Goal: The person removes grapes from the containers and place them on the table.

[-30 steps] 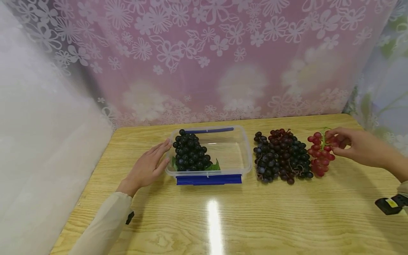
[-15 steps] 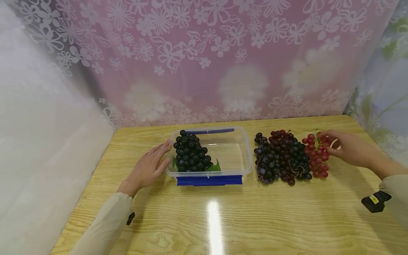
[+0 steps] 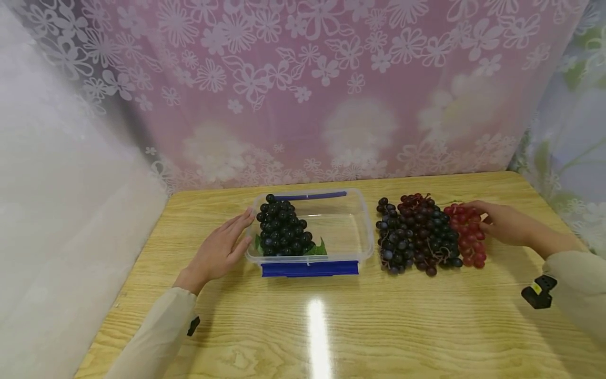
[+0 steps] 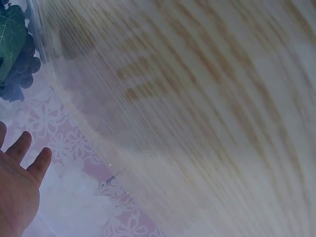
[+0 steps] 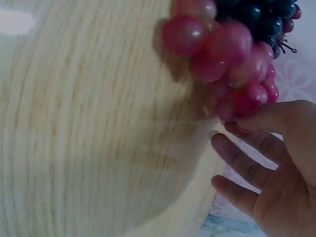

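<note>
red grape bunch now lower, seemingly flat beside dark bunches, right hand alongside

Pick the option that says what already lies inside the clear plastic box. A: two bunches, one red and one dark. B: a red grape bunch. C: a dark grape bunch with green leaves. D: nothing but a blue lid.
C: in the head view the clear plastic box holds one dark grape bunch with green leaves at its base, while the red grape bunch lies outside on the table by the right hand.

Red grape bunch flat on table, beside dark bunches.
</note>
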A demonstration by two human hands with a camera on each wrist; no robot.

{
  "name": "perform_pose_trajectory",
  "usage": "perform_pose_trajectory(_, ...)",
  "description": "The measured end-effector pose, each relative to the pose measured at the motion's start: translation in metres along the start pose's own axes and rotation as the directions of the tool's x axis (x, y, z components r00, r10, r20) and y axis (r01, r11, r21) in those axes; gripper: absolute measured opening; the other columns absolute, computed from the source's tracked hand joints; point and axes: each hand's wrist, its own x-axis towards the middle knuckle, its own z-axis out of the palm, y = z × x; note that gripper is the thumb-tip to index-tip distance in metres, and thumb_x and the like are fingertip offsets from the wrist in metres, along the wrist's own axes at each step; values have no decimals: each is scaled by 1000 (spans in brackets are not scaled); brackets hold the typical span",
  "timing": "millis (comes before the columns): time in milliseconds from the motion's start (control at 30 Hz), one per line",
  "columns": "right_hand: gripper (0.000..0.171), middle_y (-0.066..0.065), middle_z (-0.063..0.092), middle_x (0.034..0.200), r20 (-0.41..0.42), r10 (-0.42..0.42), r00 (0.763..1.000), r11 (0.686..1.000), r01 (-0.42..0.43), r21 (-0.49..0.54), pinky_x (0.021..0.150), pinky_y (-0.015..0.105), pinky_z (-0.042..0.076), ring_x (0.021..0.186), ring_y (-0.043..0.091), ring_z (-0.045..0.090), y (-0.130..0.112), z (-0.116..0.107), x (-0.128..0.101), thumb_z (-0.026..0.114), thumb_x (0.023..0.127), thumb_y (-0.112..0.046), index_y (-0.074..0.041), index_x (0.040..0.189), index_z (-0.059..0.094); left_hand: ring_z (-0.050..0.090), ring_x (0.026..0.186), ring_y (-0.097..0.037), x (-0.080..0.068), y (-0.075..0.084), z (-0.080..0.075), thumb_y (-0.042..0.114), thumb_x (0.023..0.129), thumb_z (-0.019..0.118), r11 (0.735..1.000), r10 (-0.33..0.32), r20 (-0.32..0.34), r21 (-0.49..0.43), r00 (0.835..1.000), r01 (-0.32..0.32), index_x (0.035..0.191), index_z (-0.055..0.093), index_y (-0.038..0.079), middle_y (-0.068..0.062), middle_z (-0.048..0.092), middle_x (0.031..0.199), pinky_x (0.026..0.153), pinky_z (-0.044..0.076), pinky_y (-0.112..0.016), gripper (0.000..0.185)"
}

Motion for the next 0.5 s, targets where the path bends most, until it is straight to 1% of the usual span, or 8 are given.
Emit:
perform_pose_trajectory(100, 47, 37, 55, 112, 16, 0, 1000, 1000, -1, 25, 64, 45, 50, 85, 39, 62, 0, 3, 2, 51, 90, 5, 9, 134, 37, 27, 139, -25, 0, 0, 0, 28, 102, 44, 1000, 0, -1, 1, 1000, 0, 151, 31, 12, 1, 21, 157, 109, 27, -50, 53)
perform_pose_trajectory(133, 46, 36, 55, 111, 16, -6, 1000, 1000, 6, 22, 67, 48, 51, 91, 41, 61, 0, 3, 2, 51, 90, 5, 9, 134, 36, 27, 139, -25, 0, 0, 0, 28, 102, 44, 1000, 0, -1, 0, 1000, 0, 151, 31, 12, 1, 21, 157, 109, 27, -50, 53)
perform_pose_trajectory(233, 46, 36, 55, 111, 18, -16, 1000, 1000, 15, 27, 70, 52, 51, 92, 43, 61, 0, 3, 2, 50, 90, 6, 10, 133, 35, 27, 139, -25, -1, 1, -1, 30, 103, 42, 1000, -6, 2, 1, 1000, 6, 151, 31, 12, 1, 21, 157, 109, 27, -50, 53)
perform_pose_trajectory(400, 47, 37, 54, 114, 22, -14, 1000, 1000, 14, 16, 75, 56, 50, 97, 47, 58, -2, 3, 1, 50, 91, 5, 11, 135, 34, 27, 139, -25, -1, 2, -1, 33, 103, 40, 1000, -9, 2, 2, 1000, 9, 152, 30, 14, 1, 21, 156, 109, 27, -49, 53)
perform_pose_trajectory(500, 48, 39, 52, 117, 27, -12, 1000, 1000, 12, 8, 76, 56, 49, 100, 49, 57, -3, 2, -1, 51, 92, 4, 12, 136, 34, 28, 139, -26, -1, 2, -1, 33, 103, 41, 1000, -6, -2, 1, 1000, 6, 152, 30, 13, 1, 22, 156, 108, 28, -50, 53)
